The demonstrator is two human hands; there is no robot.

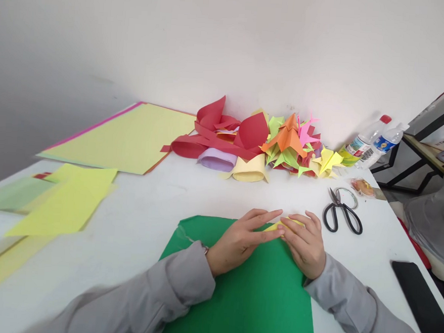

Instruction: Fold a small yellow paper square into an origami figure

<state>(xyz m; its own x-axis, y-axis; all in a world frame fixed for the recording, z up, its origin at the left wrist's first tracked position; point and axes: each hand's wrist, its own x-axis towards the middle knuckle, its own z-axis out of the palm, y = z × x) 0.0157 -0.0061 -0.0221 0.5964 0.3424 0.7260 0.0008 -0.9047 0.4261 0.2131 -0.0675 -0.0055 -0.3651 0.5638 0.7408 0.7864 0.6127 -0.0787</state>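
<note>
- Yellow paper [283, 224], a small folded piece, sits pinched between both hands over the green sheet [251, 295] at the table's [166, 198] near edge.
- Left hand [239, 239] has its fingers flat along the fold; right hand [306, 241] is curled over the far end, fingertips meeting the left's.
- Best kept low and pressed on the sheet, I'd say, so the crease runs sharp and the edges stay lined up.
- Scissors [342, 213] lie just to the right, untouched.
- Folded models [288, 140] are heaped by the wall.
</note>
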